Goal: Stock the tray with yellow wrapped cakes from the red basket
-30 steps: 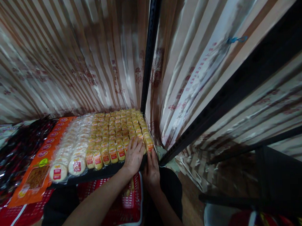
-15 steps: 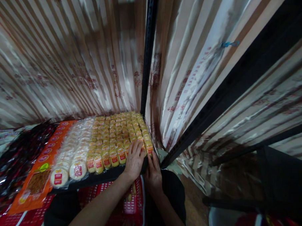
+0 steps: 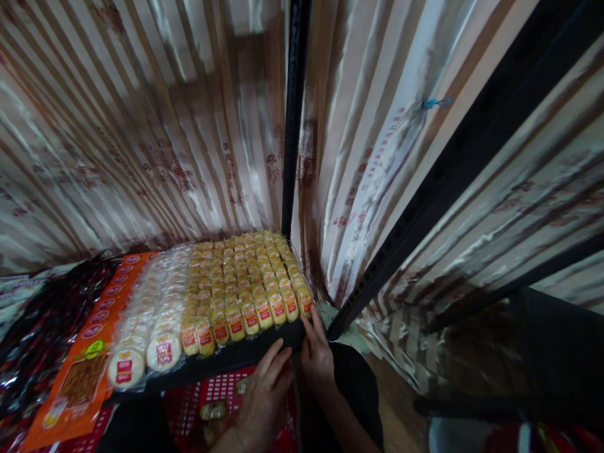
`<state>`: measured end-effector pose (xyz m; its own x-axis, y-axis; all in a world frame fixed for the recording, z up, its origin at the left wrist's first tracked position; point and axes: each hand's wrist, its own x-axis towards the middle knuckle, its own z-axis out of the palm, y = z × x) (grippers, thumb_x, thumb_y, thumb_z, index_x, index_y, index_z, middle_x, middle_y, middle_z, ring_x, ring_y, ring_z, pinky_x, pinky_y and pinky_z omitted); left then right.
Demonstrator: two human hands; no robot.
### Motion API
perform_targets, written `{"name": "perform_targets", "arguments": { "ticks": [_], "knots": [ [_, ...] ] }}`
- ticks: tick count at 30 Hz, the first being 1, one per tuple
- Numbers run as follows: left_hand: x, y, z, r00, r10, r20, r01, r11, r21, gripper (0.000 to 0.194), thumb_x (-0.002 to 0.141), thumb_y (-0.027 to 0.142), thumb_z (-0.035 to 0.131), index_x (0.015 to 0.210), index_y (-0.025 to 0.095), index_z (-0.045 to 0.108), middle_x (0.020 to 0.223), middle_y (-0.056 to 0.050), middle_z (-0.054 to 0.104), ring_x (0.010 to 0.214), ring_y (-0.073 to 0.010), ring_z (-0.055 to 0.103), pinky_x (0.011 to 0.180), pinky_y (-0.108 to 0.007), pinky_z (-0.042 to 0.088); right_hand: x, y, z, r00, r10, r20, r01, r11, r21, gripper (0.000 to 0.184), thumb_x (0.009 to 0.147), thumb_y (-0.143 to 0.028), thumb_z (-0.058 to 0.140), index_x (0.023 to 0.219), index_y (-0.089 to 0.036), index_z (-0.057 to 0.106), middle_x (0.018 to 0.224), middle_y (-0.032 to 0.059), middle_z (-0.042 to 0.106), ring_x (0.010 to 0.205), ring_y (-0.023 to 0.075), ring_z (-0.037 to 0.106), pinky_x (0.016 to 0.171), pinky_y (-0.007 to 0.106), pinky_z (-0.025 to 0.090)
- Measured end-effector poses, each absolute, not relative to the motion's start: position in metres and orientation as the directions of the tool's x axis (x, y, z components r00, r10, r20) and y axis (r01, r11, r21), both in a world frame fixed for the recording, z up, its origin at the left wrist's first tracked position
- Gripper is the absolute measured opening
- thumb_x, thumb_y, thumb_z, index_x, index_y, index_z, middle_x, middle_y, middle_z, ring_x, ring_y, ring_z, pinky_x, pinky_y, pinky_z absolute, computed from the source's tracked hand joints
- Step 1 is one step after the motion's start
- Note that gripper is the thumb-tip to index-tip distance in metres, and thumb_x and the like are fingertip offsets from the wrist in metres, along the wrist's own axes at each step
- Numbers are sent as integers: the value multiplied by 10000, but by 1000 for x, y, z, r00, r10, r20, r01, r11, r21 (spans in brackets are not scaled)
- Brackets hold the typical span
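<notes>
Right hand (image 3: pixel 318 359), fingers extended, appears to touch the near right yellow packet (image 3: pixel 304 302), not grip it. Left hand (image 3: pixel 262 398) is near the red basket (image 3: pixel 229 382); grip indeterminable, palm hidden.

Small yellow packets (image 3: pixel 249 315) in clear wrapping, the front ones showing red labels, stand in tight rows on the black shelf (image 3: pixel 222 362).

Head camera, single view: I look forward and down from the wearer's head, near the packed snacks (image 3: pixel 249 319), facing the striped sheeting (image 3: pixel 197 124) behind them
</notes>
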<state>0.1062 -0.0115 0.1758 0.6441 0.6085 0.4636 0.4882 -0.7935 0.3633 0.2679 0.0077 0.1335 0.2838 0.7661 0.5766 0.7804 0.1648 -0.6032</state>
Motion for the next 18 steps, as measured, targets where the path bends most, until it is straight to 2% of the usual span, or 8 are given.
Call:
{"name": "perform_targets", "arguments": {
  "ticks": [6,10,12,15,18],
  "knots": [
    [66,-32,165,631,619,469,484,-786,386,324,845,92,389,1097,183,570,1140,-97,626,1183,-207,501,918,-362,506,261,-6,147,215,751,624,795,237,-559,461,827,-67,343,1216,-189,557,1422,82,374,1296,215,370,999,393,437],
    [47,-40,150,637,684,356,518,-721,460,366,840,94,377,1126,208,575,1067,-73,662,1067,-174,588,876,-286,519,248,-23,145,226,780,584,772,222,-595,374,857,-143,378,1168,-170,586,1212,110,589,1137,199,543,934,380,481],
    [39,-43,139,613,739,280,565,-657,499,384,826,87,366,1105,219,594,1010,-64,681,997,-171,621,850,-278,526,237,-34,142,183,868,461,723,199,-662,342,878,-206,384,1144,-181,598,1072,91,667,998,183,623,861,336,516],
    [31,-46,124,531,829,173,663,-535,524,395,800,73,335,1000,216,644,929,-69,697,890,-190,649,802,-313,536,217,-48,137,-33,988,151,651,136,-747,301,882,-248,389,1010,-213,659,942,52,709,856,172,662,757,279,523],
    [26,-46,117,442,897,-6,740,-361,567,390,817,78,306,915,198,664,872,-75,697,849,-199,641,788,-329,515,199,-54,131,-194,973,-123,674,41,-737,283,853,-210,406,854,-204,689,810,43,720,731,173,667,658,250,492]
  ]
}}
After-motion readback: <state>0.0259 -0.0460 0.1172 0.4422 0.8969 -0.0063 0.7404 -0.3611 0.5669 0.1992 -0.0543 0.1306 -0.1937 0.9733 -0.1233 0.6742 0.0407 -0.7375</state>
